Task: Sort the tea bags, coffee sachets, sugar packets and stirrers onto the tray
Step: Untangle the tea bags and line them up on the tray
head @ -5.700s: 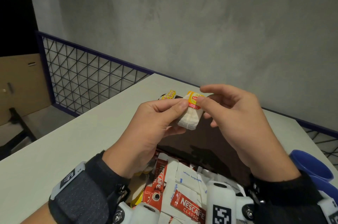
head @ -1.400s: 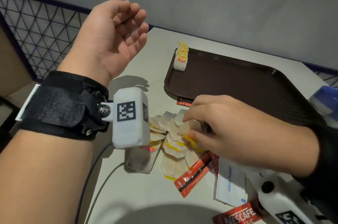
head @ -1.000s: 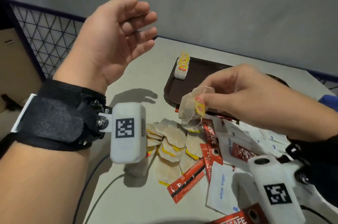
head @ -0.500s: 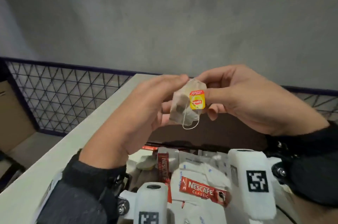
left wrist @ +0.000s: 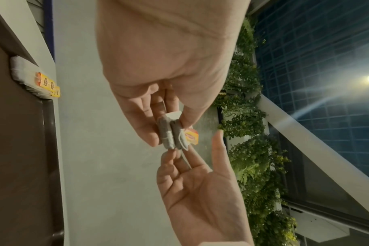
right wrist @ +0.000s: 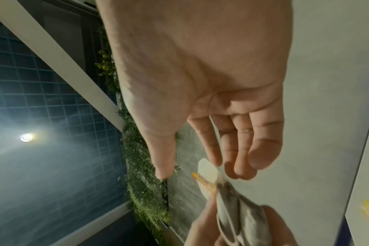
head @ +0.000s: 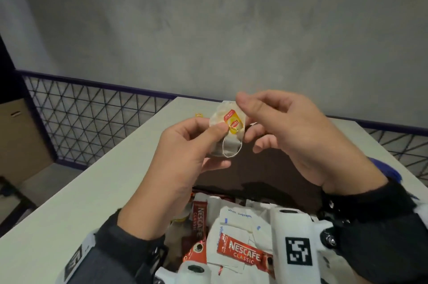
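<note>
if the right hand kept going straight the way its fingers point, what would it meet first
Most likely the tea bag pinched in the left hand: the right hand's fingers already point at it, though depth is unclear.

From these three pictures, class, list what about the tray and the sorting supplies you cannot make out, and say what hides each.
- Tray: head view, mostly behind the left hand and right hand.
- Stack of sorted tea bags: count unreadable in the left wrist view, too small.
- Held tea bag: blurred in the right wrist view.
- Stirrers: none visible.
- Sachet pile: cut off by the bottom edge.
</note>
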Tool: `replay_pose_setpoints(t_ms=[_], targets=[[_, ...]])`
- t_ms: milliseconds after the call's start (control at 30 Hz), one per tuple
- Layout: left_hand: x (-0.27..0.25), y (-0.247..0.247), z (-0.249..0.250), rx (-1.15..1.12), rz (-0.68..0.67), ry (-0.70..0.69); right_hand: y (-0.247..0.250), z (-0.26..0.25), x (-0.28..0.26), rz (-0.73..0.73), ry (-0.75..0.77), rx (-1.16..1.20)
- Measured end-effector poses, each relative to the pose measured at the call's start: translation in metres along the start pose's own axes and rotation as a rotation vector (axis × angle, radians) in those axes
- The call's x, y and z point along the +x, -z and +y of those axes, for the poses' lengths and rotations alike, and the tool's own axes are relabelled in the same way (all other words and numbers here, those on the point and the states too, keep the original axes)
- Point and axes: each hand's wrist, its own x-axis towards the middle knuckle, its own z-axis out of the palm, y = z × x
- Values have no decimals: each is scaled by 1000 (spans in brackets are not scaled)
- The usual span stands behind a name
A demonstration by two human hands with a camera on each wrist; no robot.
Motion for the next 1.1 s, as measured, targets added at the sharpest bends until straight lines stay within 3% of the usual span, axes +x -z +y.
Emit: replay_pose_setpoints(t_ms=[167, 333, 567, 833, 1100], targets=[[-2, 1, -2, -86, -23, 41, -13, 12, 4, 64, 96, -77], [-1, 3, 0, -176, -45, 118, -12, 13, 4, 29, 77, -6], [4, 11, -4, -246, 24, 171, -12, 18, 7, 29, 92, 46], [6, 13, -7, -288, 100, 171, -4, 11, 4, -21, 75, 161], [5, 12, -9, -196, 29, 99, -11, 17, 5, -30, 106, -37]])
